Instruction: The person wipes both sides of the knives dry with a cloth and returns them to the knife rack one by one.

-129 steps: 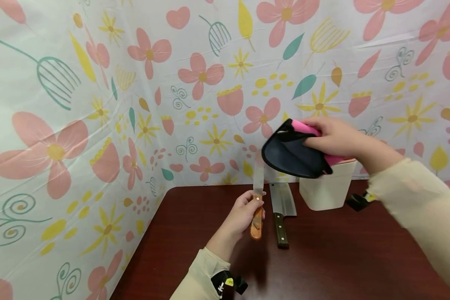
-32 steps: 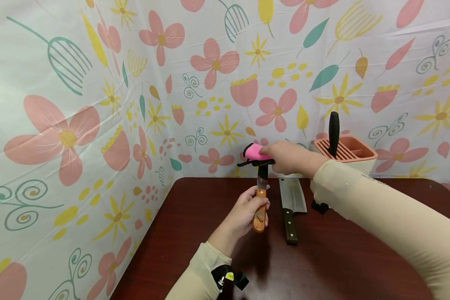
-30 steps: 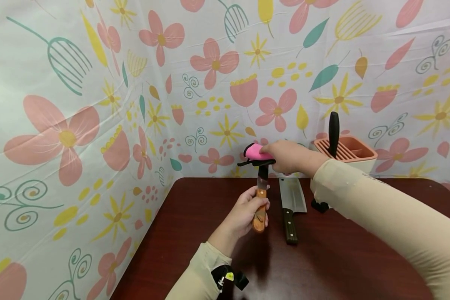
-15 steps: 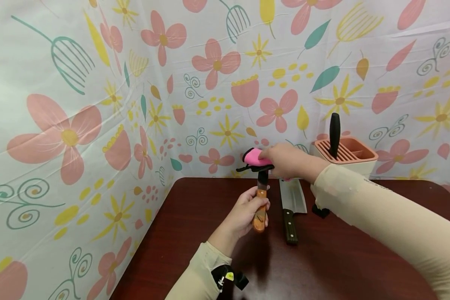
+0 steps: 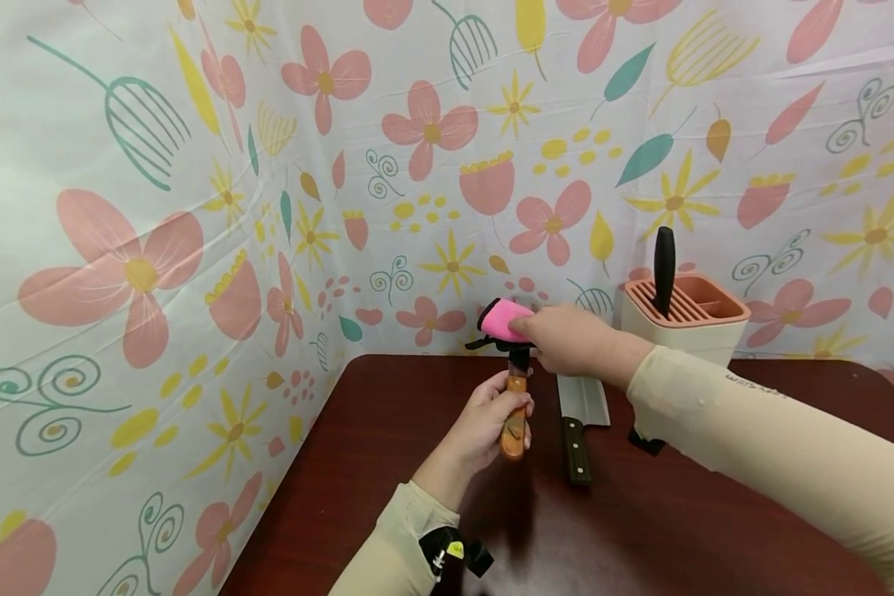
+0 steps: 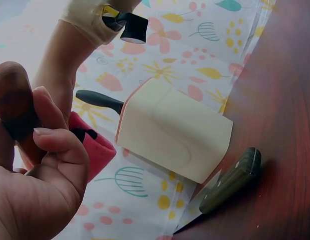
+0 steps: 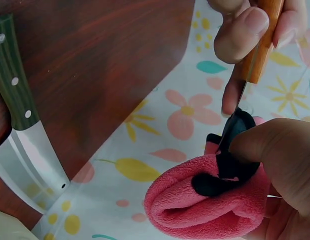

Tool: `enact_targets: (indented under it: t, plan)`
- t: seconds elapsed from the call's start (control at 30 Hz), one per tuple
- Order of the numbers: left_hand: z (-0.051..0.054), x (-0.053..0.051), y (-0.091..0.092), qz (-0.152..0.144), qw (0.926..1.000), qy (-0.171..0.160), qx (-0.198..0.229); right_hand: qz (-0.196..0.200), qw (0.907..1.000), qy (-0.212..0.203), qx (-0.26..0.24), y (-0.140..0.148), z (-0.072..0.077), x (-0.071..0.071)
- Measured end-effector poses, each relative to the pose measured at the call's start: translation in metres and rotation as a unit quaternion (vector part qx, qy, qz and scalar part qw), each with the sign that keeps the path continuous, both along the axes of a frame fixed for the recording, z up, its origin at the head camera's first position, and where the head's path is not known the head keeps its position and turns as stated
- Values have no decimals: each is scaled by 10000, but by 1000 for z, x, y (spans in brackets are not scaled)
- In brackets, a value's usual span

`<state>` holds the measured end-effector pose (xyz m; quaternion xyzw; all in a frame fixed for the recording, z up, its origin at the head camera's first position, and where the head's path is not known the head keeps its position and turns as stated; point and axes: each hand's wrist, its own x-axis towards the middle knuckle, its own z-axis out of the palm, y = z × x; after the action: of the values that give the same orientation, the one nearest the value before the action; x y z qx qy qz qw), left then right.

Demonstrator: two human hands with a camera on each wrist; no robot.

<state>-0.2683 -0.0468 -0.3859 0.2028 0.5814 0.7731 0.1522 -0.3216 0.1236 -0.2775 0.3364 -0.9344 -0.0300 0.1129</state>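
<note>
My left hand point(image 5: 477, 426) grips the orange wooden handle of a knife point(image 5: 513, 445), held blade up above the table. Folded around the blade is a fleecy pink cleaning cloth point(image 5: 503, 321) with black lining and edging. My right hand point(image 5: 575, 341) pinches this cloth against the blade from above. Close up in the right wrist view, the thumb presses the black side of the cloth point(image 7: 207, 200) onto the blade just past the handle. Most of the blade is hidden by the cloth. A cleaver point(image 5: 577, 451) with a dark green handle lies right of the knife.
At the table's back edge stands a cream knife holder point(image 5: 696, 338) with a slotted orange top. A black-handled knife point(image 5: 664, 269) is upright in its slots. The dark red table point(image 5: 685, 513) meets a flower-printed cloth wall behind and at left.
Some seconds ago the cloth was held up right of the bare blade; now it wraps the blade. In the last second my right hand slid it slightly down toward the handle.
</note>
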Motion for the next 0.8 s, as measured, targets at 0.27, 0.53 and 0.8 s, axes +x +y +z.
enact_targets:
  t: [0.27,0.53,0.8]
  plan:
    - [-2,-1,1,43,10000,30,8,319,9994,127,4,0,-2,9]
    - [-6,-1,1,27,9999,-81,111,626,9970,449,-41,3,-7,20]
    - [-7,-1,2,50,9998,-147,117,786,9964,271,-157,6,-7,26]
